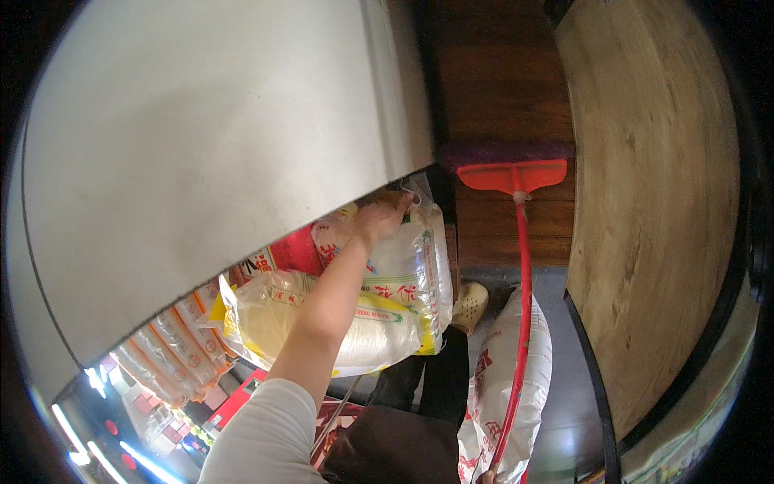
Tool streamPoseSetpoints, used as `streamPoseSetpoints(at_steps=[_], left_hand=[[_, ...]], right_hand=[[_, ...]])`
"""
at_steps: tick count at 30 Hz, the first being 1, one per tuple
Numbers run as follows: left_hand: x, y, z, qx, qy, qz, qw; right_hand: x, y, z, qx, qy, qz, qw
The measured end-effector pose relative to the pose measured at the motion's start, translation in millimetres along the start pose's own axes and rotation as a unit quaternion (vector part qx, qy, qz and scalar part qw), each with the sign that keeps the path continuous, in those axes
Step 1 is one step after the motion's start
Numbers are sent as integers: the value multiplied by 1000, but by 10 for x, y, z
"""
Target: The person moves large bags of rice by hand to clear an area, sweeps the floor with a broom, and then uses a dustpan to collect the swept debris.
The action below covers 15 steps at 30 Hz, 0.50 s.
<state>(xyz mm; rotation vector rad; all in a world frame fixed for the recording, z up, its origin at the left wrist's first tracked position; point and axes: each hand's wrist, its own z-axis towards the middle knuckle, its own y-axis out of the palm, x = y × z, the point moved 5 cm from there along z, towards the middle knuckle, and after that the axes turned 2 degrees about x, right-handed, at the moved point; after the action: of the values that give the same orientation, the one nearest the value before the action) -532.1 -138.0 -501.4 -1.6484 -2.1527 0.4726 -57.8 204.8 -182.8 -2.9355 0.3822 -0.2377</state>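
My left hand [384,219] reaches forward to the top of a clear plastic bag of white contents [431,258] with red and green print. Its fingers are closed on the gathered plastic there, partly hidden. Below my forearm lies another clear bag with yellow edges [379,335]. At the lower edge only a bit of my right hand [487,477] shows, closed around the red handle of a broom [522,266]. The broom's red head, with dark purple bristles, rests on dark wooden boards.
A large pale panel [226,121] overhangs the bags on the left. Orange-and-clear packs [173,351] hang or stand below it. A white sack with red print [516,363] stands beside the broom handle. A wood-grain surface [653,202] borders the right. My shoe [471,306] is near the bags.
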Motion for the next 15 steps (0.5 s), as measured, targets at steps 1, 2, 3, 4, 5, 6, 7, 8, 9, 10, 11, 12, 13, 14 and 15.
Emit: streamPoseSetpoints(at_steps=[1, 2, 3, 4, 5, 6, 7, 8, 9, 10, 11, 12, 13, 14, 15], left_hand=[[-22, -23, -44, 16, 0, 13, 1000], [-42, -43, -80, 32, 1, 27, 999], [-47, -61, -107, 46, 4, 41, 998], [107, -210, -231, 32, -26, 18, 999], [146, -257, -252, 62, -2, 11, 998], [183, -287, -260, 91, 23, 4, 996], [211, -299, -261, 120, 48, -4, 992], [170, -252, -199, 131, 53, -4, 990], [93, -161, -64, 141, 58, -4, 988], [7, -82, 93, 154, 63, -5, 986], [-87, -12, 284, 131, 63, -39, 989], [-193, 46, 469, 108, 63, -74, 989], [-208, 121, 590, 82, 66, -109, 988], [-88, 78, 555, 115, 89, -99, 984], [-45, 146, 747, -18, 131, -86, 987]], right_hand=[[-14, -30, -12, -2, -3, -8, 1000], [-33, -41, -20, -4, -7, -15, 1000], [-52, -40, -14, -5, -12, -20, 1000], [-54, -17, -27, -1, -12, -18, 1000], [-60, -24, -40, 0, -14, -22, 1000], [-57, -20, -60, 1, -17, -25, 1000], [-64, -16, -67, 2, -20, -28, 999], [-65, -39, -81, 5, -24, -32, 999], [-62, -40, -91, 5, -29, -35, 999], [-53, -57, -95, 6, -34, -40, 999], [-53, -76, -92, 6, -43, -47, 998], [-55, -99, -85, 4, -54, -58, 997], [-41, -123, -93, 6, -67, -66, 996], [-27, -139, -101, 8, -83, -77, 994], [-16, -182, -136, 9, -116, -99, 988]])
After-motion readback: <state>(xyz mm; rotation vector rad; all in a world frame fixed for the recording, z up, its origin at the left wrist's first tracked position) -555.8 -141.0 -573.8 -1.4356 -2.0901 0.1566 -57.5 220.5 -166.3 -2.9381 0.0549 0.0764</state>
